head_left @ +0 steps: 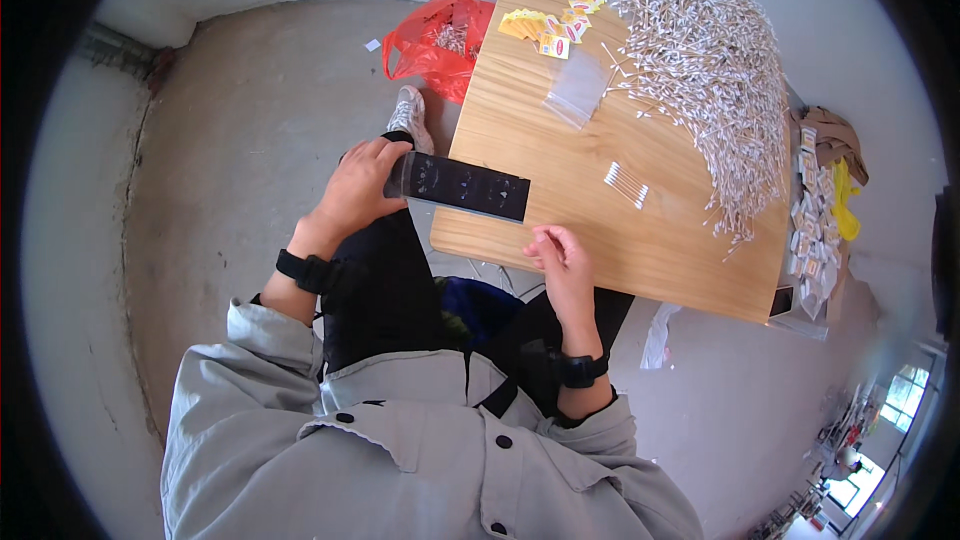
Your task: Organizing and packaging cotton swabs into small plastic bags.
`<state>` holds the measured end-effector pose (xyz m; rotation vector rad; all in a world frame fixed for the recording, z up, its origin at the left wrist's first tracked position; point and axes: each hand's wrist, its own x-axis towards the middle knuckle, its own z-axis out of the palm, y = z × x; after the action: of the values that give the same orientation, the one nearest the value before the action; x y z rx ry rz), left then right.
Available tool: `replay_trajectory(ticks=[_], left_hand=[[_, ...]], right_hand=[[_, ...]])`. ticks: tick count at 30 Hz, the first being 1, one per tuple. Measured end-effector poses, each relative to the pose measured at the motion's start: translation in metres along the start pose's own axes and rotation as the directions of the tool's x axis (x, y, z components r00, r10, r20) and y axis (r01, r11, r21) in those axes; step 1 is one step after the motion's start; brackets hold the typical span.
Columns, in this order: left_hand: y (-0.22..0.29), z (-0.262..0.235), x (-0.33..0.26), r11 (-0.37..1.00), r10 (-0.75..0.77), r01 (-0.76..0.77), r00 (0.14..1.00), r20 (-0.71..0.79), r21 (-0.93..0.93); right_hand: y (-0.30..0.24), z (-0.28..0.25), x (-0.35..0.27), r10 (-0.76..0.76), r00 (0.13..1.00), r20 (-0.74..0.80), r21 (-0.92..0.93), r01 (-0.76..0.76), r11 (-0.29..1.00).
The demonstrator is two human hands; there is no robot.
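Observation:
My left hand (362,185) grips one end of a flat black rectangular object (470,189), thumb on the near side and fingers on the far side. Small pale marks show on its dark face, and its other end reaches over the table's left edge. I cannot make out its exact kind. Beside the table's near edge is my right hand (563,260), its fingers loosely bent and apart, with nothing visible in them. A short row of cotton swabs (626,185) lies on the wooden table (540,150), away from both hands.
A large heap of cotton swabs (710,70) covers the table's far right. Clear plastic bags (577,90) and yellow-and-white cards (530,24) lie farther back. Left of the table sits a red plastic bag (430,40) on the floor. Several small packs (815,220) lie beyond the right edge.

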<state>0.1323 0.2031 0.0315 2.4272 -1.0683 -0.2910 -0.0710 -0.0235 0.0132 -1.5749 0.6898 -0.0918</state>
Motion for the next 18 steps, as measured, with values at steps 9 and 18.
replay_trajectory(ticks=[9,18], left_hand=[[0.035,0.014,0.025,0.984,0.164,-0.168,0.985,0.058,0.057],[0.081,0.044,0.035,0.976,0.143,-0.140,0.990,-0.003,0.165]], right_hand=[[0.005,-0.013,0.002,0.020,0.999,-0.043,0.071,-0.017,0.997],[0.026,-0.084,0.027,0.004,0.918,-0.397,0.123,0.049,0.991]])
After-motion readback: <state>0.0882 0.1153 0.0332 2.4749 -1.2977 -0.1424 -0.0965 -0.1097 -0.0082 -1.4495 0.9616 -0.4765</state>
